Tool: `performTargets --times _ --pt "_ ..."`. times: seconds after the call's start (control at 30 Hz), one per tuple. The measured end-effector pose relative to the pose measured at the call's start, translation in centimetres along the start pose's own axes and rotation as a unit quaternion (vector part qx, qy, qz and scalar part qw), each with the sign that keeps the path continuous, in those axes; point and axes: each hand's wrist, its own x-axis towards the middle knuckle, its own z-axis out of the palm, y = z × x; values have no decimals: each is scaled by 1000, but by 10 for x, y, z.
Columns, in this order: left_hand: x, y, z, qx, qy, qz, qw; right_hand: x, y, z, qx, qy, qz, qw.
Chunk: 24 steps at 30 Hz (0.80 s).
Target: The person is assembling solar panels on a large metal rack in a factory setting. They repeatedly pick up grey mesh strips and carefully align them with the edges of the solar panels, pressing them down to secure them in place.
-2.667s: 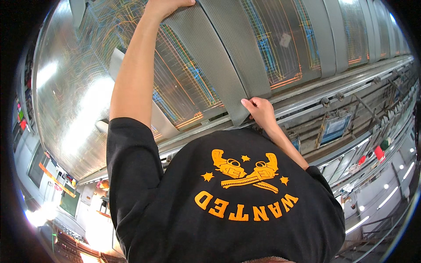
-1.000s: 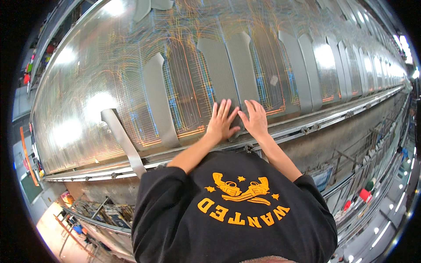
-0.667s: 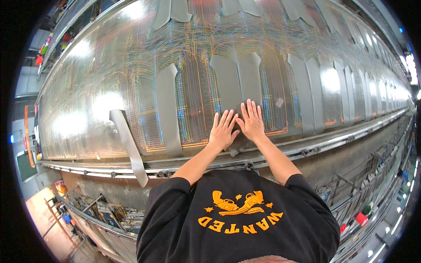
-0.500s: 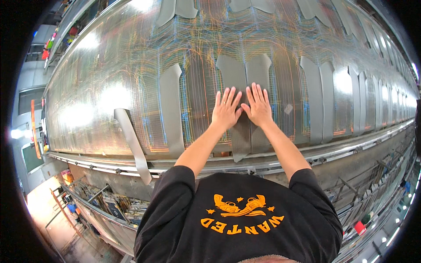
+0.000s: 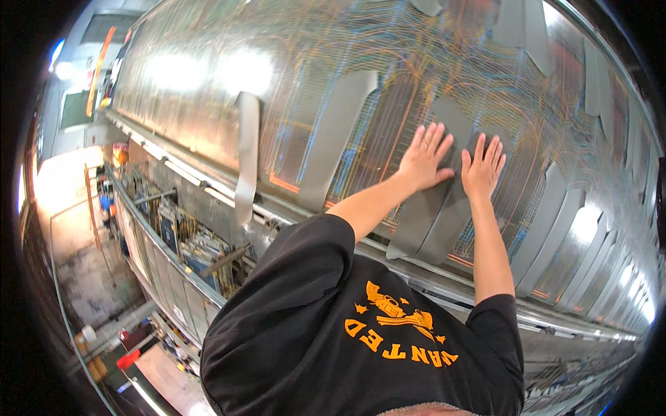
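My left hand [image 5: 427, 156], with a ring on one finger, lies flat with fingers spread on a grey strip [image 5: 416, 222]. That strip is laid on a large shiny panel [image 5: 208, 90] covered in thin orange and blue wires. Right beside it, my right hand [image 5: 483, 166] is pressed flat on the neighbouring grey strip [image 5: 451, 229], fingers apart. Neither hand holds anything. Both forearms reach up from my black shirt with an orange print [image 5: 399, 333].
More grey strips [image 5: 336, 139] lie across the panel; one [image 5: 245, 163] hangs over its lower edge. A metal rail [image 5: 208, 187] runs along that edge. Below left stand a cluttered rack [image 5: 173, 236] and the concrete floor [image 5: 83, 277], with a red object [image 5: 127, 359].
Earlier my right hand pinched a grey sheet's corner while the left reached high. Both hands then came together flat and slid farther up the strips; the view has swung left.
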Motion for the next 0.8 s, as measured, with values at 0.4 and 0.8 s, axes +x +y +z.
performTargets --times 0.4,0.8 --pt "-250 -41 -14 -199 40 -36 979 -182 -77 -41 54 -80 -18 995" --pt "-438 -413 -30 -376 51 -511 771 -167 -446 -33 631 -288 55 719"
